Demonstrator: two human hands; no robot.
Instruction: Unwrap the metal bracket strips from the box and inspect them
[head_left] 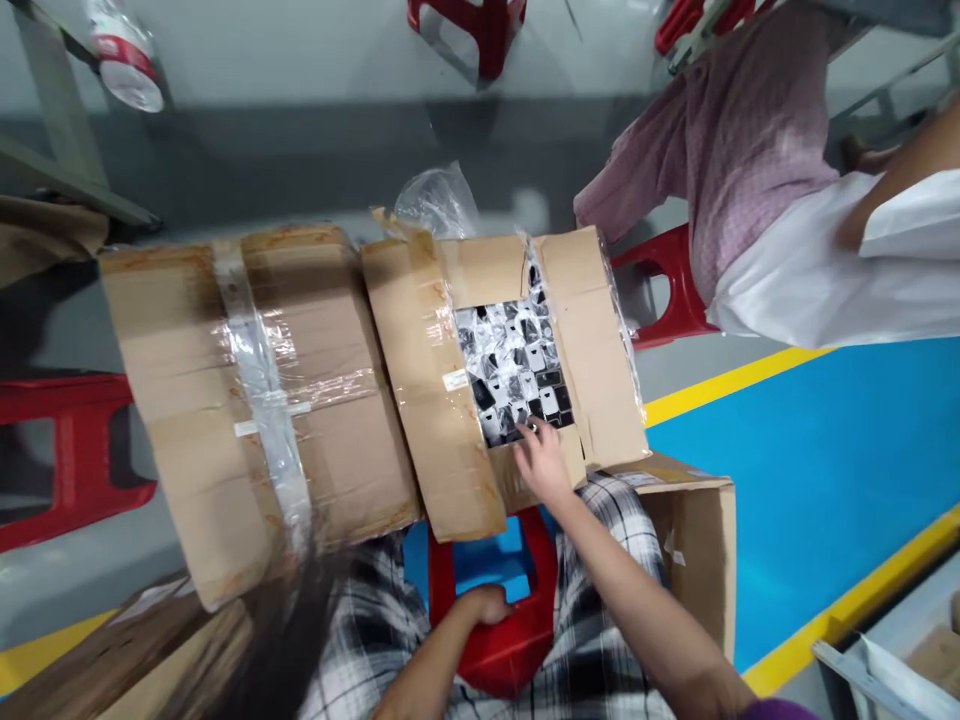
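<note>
You have bright, even overhead light, with soft shadows around the open carton [442, 400]. Its wrapped packs [517, 370] glint white, as does the clear tape [262, 400] on the closed carton [187, 400] to its left. Below-left of it, hair [277, 620] smears with motion blur. The red stool [510, 650] just below shows a dull sheen. To its right, the yellow floor line [720, 385] bows.

just the one camera, worn on the person's head, looking almost straight down and a little forward. it sits close over the lap [592, 650] and the open carton [585, 330], near at the bottom; grey floor [300, 60] and another person's sleeve [735, 130] lie far, top right.
</note>
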